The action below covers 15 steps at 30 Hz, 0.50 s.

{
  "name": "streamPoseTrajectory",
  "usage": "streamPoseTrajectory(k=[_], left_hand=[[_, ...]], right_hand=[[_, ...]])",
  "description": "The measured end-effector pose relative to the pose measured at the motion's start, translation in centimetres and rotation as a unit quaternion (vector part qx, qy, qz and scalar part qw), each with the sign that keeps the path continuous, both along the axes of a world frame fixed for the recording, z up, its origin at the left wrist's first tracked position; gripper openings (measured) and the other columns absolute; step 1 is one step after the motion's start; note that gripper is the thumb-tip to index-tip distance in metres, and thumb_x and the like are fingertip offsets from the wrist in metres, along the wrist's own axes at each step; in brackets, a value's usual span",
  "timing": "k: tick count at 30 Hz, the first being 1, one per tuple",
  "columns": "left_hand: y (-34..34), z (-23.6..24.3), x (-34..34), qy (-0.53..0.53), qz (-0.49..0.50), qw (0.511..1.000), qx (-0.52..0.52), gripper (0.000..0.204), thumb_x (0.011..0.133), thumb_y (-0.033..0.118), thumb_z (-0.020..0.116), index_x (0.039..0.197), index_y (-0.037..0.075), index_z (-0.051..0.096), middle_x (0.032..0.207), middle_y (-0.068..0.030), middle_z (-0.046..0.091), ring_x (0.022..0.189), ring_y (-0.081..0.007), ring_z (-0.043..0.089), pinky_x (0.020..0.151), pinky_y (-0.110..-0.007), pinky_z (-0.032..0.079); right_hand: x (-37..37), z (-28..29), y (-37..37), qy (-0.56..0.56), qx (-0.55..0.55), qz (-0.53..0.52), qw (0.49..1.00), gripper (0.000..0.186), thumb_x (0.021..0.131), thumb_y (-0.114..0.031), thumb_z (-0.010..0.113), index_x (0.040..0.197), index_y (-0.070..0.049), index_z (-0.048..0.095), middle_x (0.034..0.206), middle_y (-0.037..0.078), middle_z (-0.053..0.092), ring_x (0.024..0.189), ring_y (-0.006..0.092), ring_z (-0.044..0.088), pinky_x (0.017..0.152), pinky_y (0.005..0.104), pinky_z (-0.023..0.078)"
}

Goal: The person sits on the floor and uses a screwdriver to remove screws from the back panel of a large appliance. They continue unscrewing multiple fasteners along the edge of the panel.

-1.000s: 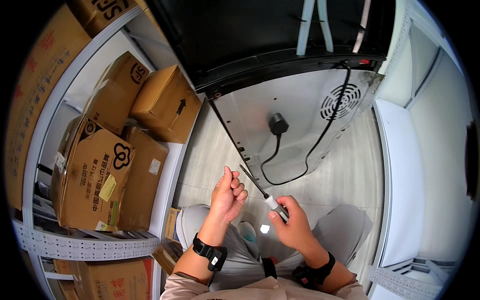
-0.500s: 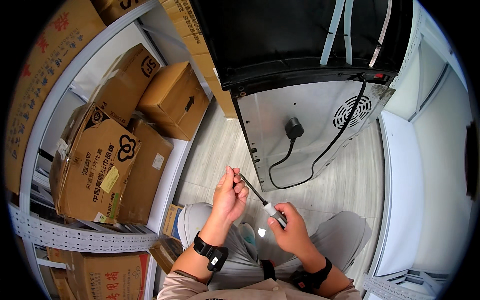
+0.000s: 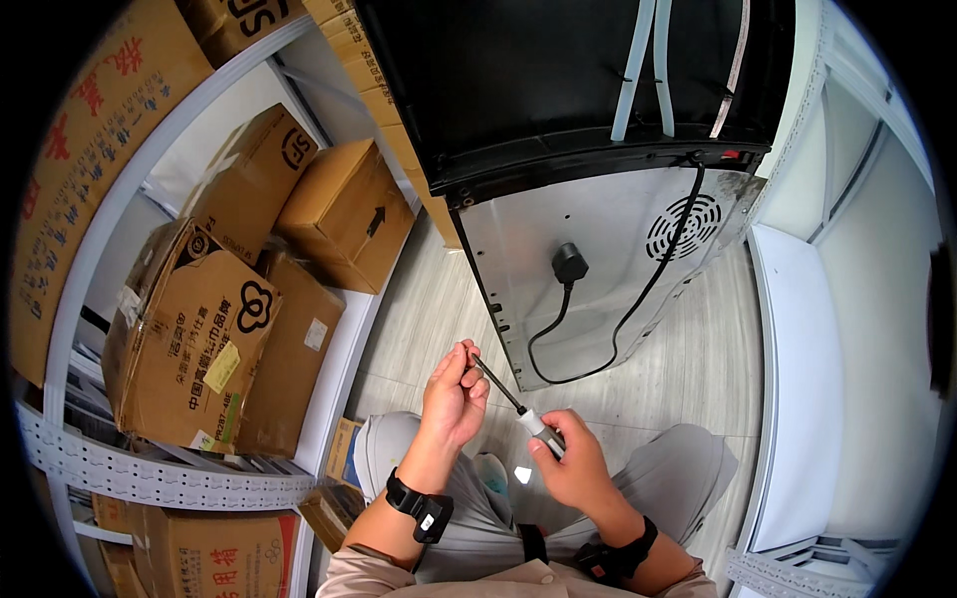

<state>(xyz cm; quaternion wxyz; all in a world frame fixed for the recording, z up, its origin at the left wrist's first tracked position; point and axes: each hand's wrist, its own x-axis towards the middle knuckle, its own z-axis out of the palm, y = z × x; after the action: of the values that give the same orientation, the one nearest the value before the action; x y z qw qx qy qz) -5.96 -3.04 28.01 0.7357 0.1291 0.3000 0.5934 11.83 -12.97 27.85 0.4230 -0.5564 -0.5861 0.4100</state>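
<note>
A screwdriver (image 3: 532,421) with a grey-and-white handle and a dark shaft is gripped by its handle in my right hand (image 3: 582,460). Its shaft slants up and left to the fingertips of my left hand (image 3: 454,397). Thumb and fingers of that hand are pinched together at the tip; whatever small thing may be between them is hidden. Beyond both hands stands a tall black appliance (image 3: 578,80) with a bare metal lower panel (image 3: 528,239). A black plug (image 3: 569,263) rests against that panel, its cord (image 3: 638,324) looping down and back up past a round vent.
On the left, a grey metal shelf (image 3: 169,468) carries several cardboard boxes (image 3: 204,349). To the right is a white shelf board (image 3: 797,389) by a pale wall. A small white piece (image 3: 522,475) lies on the floor between my legs.
The view has shifted slightly, so the appliance sits a little farther left and lower in it. Both hands keep their hold, with the screwdriver tip still at the left fingertips.
</note>
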Motion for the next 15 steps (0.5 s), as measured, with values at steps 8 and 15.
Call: streamPoseTrajectory(k=[8,15], left_hand=[[-0.1,-0.2,0.3,0.025,0.013,0.999,0.014,0.019,0.099,0.027,0.052,0.097,0.009,0.055,0.087,0.0016,0.052,0.059,-0.0045,0.038,0.053,-0.02,0.034],[0.1,-1.1,0.1,0.098,0.034,0.994,0.028,0.016,0.098,0.023,0.056,0.093,0.008,0.059,0.086,0.0005,0.058,0.056,-0.0039,0.036,0.052,-0.02,0.033]], right_hand=[[-0.1,0.3,0.0,-0.011,0.011,-0.007,1.0,0.027,0.082,-0.016,0.067,0.102,-0.003,0.056,0.095,0.013,0.059,0.083,0.0309,0.061,0.072,0.0367,0.048],[-0.1,0.4,0.1,-0.021,0.037,-0.01,0.999,0.028,0.081,-0.016,0.068,0.104,-0.002,0.059,0.094,0.013,0.059,0.082,0.0314,0.06,0.07,0.0363,0.048]])
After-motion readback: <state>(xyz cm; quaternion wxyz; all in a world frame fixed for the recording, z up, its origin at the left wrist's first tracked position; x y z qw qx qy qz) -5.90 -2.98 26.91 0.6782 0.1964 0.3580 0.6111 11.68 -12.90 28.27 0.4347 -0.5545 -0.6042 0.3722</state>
